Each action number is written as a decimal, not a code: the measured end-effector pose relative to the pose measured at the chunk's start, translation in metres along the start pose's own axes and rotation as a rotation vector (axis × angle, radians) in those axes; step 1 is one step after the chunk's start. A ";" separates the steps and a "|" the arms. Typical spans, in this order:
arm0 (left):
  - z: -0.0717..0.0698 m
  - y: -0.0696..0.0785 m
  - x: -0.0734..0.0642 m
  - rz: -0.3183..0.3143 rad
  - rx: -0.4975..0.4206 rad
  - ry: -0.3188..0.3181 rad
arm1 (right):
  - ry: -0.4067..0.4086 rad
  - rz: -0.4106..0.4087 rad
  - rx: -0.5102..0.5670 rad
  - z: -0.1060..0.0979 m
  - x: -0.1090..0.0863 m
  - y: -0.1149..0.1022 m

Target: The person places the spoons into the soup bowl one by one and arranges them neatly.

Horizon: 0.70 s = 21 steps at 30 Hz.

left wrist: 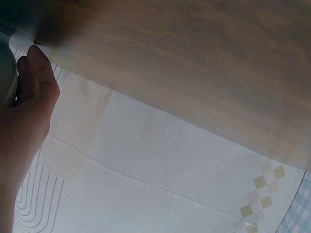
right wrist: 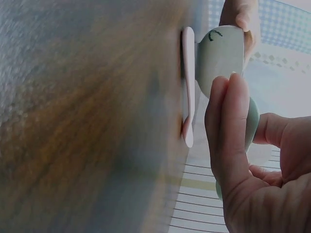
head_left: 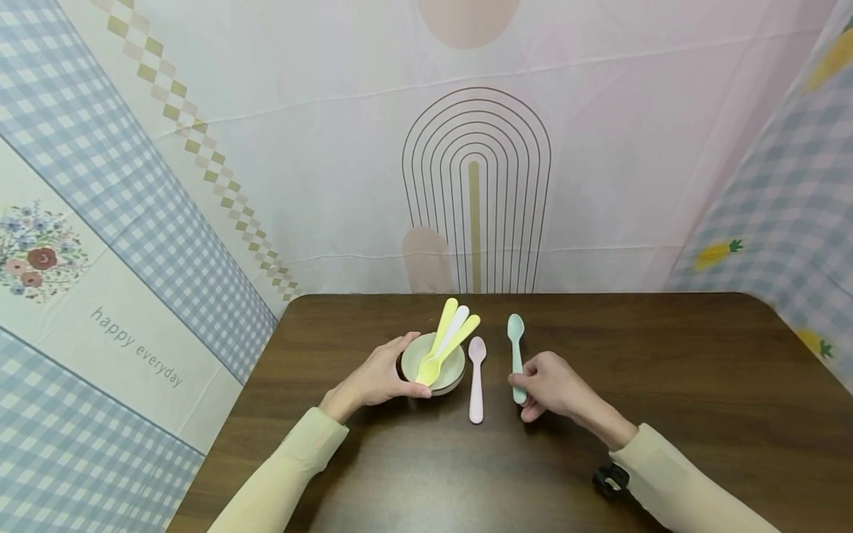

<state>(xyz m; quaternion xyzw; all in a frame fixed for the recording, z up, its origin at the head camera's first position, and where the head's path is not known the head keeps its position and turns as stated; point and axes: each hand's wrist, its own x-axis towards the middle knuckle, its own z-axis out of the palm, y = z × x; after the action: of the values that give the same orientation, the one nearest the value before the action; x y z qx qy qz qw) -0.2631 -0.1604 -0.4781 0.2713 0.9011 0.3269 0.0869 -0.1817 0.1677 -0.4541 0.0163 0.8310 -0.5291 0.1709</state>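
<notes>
Where a dark wood-grain desk [head_left: 666, 370] met an arch-printed backdrop [head_left: 333, 185], the left hand [head_left: 386, 374] curled its grip around a small bowl [head_left: 455, 370], while the right hand [head_left: 549, 385] pinched a mint-green spoon [head_left: 516, 355] by the handle above the desk. A pink spoon [head_left: 476, 385] lay between. Two yellow spoons [head_left: 429, 371] and a white utensil [head_left: 456, 324], its lower end hidden, leaned in the bowl. The left wrist view cut off the bowl; fingers hid much of the mint-green spoon from the right wrist.
</notes>
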 end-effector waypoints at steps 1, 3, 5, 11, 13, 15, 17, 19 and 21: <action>0.000 0.000 0.000 -0.002 0.001 0.002 | 0.000 -0.001 0.002 0.000 0.000 0.000; 0.000 0.000 0.000 -0.002 0.004 0.004 | 0.001 -0.002 0.004 -0.001 -0.001 -0.001; 0.000 0.000 0.000 -0.004 0.007 0.005 | 0.005 -0.003 0.008 -0.002 -0.002 -0.002; 0.000 0.000 0.000 0.003 0.008 0.005 | 0.002 -0.021 0.018 -0.006 -0.005 -0.005; 0.000 0.000 0.000 0.012 0.004 0.005 | -0.004 -0.031 0.025 -0.007 -0.006 -0.006; 0.001 -0.001 0.000 0.019 0.000 0.005 | -0.008 -0.040 0.033 -0.008 -0.007 -0.006; 0.000 -0.001 0.000 0.024 -0.003 0.005 | -0.015 -0.049 0.044 -0.008 -0.008 -0.007; 0.000 0.000 0.000 0.024 -0.004 0.005 | -0.021 -0.058 0.053 -0.009 -0.010 -0.008; 0.000 0.000 0.000 0.023 -0.004 0.005 | -0.027 -0.067 0.060 -0.009 -0.011 -0.009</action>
<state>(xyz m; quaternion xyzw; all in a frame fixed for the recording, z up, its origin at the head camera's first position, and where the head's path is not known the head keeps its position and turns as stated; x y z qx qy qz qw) -0.2628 -0.1606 -0.4782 0.2805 0.8976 0.3302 0.0815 -0.1758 0.1732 -0.4396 -0.0133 0.8125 -0.5593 0.1637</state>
